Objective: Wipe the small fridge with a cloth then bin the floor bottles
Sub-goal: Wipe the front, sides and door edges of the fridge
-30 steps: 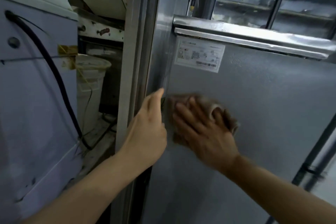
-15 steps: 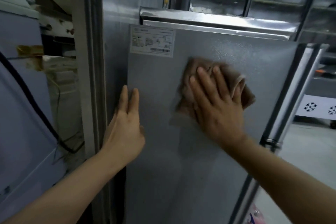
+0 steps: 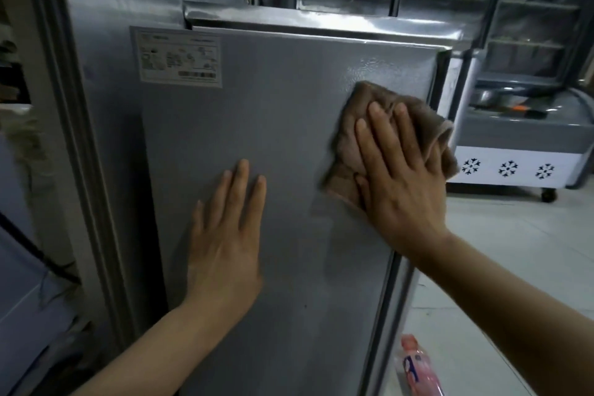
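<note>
Head view: the right hand (image 3: pixel 401 177) lies flat, fingers spread, pressing a crumpled brown terry cloth (image 3: pixel 385 125) against the upper right part of the small fridge's grey textured metal side panel (image 3: pixel 273 138), close to its right edge. The left hand (image 3: pixel 225 235) is open too, palm flat on the bare panel lower and to the left, holding nothing — it looks like a brace.

To wipe well, I would keep the whole palm on the cloth so no folded corner trails loose, and work in overlapping strokes down from the top, carrying each one past the right edge trim. The white printed label (image 3: pixel 180 56) at the upper left wants a lighter pass, since hard rubbing could lift its corners. The bracing hand covers panel that will need wiping once it shifts.

On the pale tiled floor (image 3: pixel 514 251) just beside the fridge's lower right corner lies a clear plastic bottle with a pink label (image 3: pixel 418 366) — near the feet, so easy to kick; no bin is in view. Behind stands a white chest freezer with snowflake marks (image 3: pixel 508 167), well apart. A black cable (image 3: pixel 35 251) hangs in the narrow gap at left.
</note>
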### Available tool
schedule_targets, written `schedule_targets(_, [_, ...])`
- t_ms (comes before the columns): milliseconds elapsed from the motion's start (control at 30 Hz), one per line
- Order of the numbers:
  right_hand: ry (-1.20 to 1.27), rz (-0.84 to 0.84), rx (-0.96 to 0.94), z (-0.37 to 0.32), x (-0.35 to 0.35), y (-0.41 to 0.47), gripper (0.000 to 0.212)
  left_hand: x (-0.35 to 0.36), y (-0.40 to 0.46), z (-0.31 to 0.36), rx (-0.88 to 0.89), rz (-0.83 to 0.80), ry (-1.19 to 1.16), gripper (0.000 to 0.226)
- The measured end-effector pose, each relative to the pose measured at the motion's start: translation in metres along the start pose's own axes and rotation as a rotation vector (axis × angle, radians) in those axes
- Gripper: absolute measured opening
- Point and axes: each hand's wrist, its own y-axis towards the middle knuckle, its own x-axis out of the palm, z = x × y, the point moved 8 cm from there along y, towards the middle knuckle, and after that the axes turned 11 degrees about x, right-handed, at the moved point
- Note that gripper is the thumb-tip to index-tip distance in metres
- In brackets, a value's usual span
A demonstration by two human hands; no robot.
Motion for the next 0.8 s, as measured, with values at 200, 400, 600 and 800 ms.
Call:
schedule_targets(200, [-0.064, -0.177, -0.121, -0.005, 0.016, -0.105, 0.062, -0.001, 0.0, 0.0, -0.009, -0.013, 0.044, 0.102])
schedule_targets(400, [-0.121, -0.013, 0.089, 0.039, -0.019, -0.032, 0.062, 0.01, -0.007, 0.034, 0.084, 0.053, 0.104, 0.104])
schedule_targets(600, [-0.035, 0.044, 0.147, 0.043, -0.013, -0.049, 0.064, 0.033, -0.005, 0.032, 0.035, -0.004, 0.103, 0.113])
schedule_targets(800, [0.022, -0.142, 0.037, 0.027, 0.023, -0.166, 0.061, 0.038, -0.006, 0.03, 0.02, 0.004, 0.124, 0.109])
